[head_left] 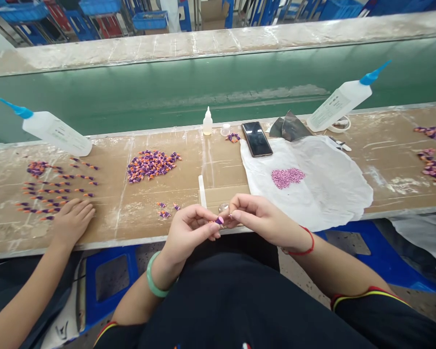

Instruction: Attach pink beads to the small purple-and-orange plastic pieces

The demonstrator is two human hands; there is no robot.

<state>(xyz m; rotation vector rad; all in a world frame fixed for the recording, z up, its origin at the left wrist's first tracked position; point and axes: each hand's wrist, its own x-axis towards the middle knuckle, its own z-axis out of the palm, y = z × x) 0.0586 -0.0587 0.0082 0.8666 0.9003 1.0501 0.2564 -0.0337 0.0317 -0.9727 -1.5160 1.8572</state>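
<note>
My left hand [189, 231] is closed in a pinch on a small purple piece [220, 220] at the front edge of the bench. My right hand [257, 218] meets it from the right, fingers pinched together at the same piece. Just beyond my hands lie a few purple and orange pieces [165, 209] and a small clear drop-like item [223, 207]. A larger heap of purple and orange pieces [150, 165] lies farther back on the left. A pile of tiny pink beads [288, 177] rests on a white sheet [330, 189] to the right.
A small glue bottle [207, 122], a phone [256, 138] and two large blue-tipped squeeze bottles [54, 130] [339, 103] stand on the cardboard-covered bench [131, 213]. Another person's hand [72, 220] rests flat at the left beside rows of finished pieces [54, 191]. A green conveyor belt [218, 82] runs behind.
</note>
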